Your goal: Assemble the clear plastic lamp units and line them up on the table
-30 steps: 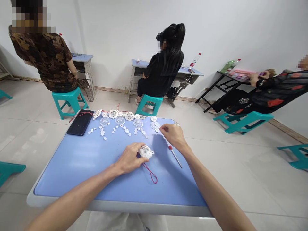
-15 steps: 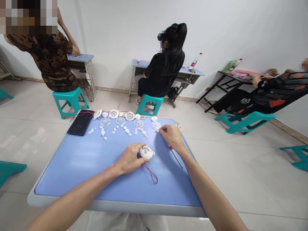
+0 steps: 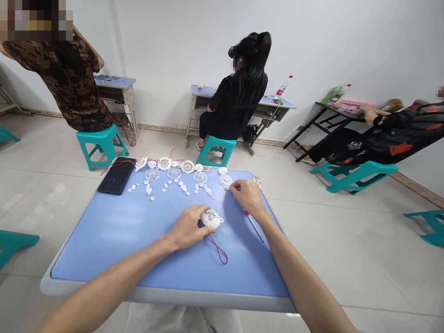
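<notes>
My left hand [image 3: 190, 227] is closed around the edge of a round white plastic gear casing [image 3: 212, 219], holding it at the desk surface. From its underside a looped red cord [image 3: 220, 252] trails onto the desk. Further off to the right, my right hand [image 3: 248, 196] pinches at the lower edge of a clear round cover [image 3: 225, 179]; whatever is between the fingertips is too small to make out. Partly under the right wrist lies a thin metal rod-like tool [image 3: 255, 226] with a red part. Small white discs [image 3: 208, 190] lie in clusters left of that hand.
Along the desk's [image 3: 114, 259] far edge stand white round casings [image 3: 188, 166] and more clear covers [image 3: 174, 173]. A black phone [image 3: 117, 176] lies at the far left corner. Three people sit beyond on teal stools [image 3: 217, 148], at other desks.
Both hands keep nearly the same places and grips. At the far left, the seated person's arm has shifted, uncovering small items on that desk.
</notes>
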Demonstrator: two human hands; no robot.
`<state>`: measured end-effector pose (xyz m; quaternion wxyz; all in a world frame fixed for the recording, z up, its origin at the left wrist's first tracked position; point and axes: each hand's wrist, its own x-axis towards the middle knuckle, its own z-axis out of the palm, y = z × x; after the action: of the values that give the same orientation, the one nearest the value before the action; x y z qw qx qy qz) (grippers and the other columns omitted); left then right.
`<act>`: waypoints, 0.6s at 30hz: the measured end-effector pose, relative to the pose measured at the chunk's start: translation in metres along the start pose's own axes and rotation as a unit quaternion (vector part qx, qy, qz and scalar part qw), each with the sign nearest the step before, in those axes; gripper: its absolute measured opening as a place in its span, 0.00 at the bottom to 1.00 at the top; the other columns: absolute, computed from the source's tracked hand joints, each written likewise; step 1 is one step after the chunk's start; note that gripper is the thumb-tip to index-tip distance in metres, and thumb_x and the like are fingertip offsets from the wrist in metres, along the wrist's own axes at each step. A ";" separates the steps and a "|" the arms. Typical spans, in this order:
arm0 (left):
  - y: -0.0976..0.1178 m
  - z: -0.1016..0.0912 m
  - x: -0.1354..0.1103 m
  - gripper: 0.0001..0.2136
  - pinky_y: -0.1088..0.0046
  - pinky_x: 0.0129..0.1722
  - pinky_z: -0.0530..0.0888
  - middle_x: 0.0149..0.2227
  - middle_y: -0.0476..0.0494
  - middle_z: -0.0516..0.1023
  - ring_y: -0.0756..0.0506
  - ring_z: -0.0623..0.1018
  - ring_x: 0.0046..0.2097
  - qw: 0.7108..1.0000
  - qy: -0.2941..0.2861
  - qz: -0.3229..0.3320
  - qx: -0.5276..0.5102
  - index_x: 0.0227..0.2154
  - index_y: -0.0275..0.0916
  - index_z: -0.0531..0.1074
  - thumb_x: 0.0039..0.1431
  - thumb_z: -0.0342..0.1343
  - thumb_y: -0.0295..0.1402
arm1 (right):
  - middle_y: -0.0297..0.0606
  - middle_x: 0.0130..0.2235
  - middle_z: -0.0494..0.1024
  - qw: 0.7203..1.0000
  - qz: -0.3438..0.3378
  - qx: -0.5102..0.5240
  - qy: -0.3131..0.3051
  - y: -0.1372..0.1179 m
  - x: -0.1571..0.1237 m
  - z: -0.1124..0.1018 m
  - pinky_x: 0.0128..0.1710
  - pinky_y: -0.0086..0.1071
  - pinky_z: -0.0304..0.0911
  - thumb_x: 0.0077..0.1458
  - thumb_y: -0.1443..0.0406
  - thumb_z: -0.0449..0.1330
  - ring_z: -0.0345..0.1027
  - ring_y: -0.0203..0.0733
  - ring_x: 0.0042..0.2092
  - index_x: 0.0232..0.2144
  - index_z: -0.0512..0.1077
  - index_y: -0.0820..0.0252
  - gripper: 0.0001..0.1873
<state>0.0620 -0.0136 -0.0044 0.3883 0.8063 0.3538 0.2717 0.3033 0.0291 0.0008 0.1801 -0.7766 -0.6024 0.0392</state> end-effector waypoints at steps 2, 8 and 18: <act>0.000 0.000 0.000 0.22 0.64 0.50 0.71 0.47 0.41 0.77 0.40 0.76 0.48 1.000 0.000 0.000 0.001 0.50 0.38 0.71 0.50 0.66 0.32 | 0.42 0.33 0.82 1.000 -0.001 -0.004 -0.003 0.000 0.000 0.000 0.38 0.31 0.61 0.54 0.70 0.54 0.75 0.44 0.38 0.31 0.79 0.61 0.13; 0.000 0.000 0.000 0.22 0.64 0.51 0.71 0.48 0.42 0.77 0.40 0.76 0.48 1.000 0.003 0.005 0.000 0.50 0.39 0.71 0.51 0.65 0.32 | 0.44 0.35 0.82 1.000 -0.004 -0.016 -0.017 0.002 0.001 -0.001 0.40 0.31 0.62 0.52 0.71 0.54 0.75 0.45 0.40 0.35 0.79 0.63 0.14; 0.000 0.000 0.000 0.23 0.64 0.49 0.71 0.47 0.41 0.77 0.41 0.76 0.48 1.000 -0.002 -0.005 -0.003 0.50 0.38 0.71 0.50 0.66 0.32 | 0.47 0.41 0.80 0.999 -0.015 -0.035 -0.025 0.005 0.001 0.003 0.43 0.33 0.62 0.53 0.64 0.61 0.73 0.47 0.43 0.38 0.78 0.64 0.12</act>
<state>0.0620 -0.0135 -0.0049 0.3928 0.8040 0.3561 0.2693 0.3072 0.0296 -0.0031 0.1387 -0.7718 -0.6196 0.0346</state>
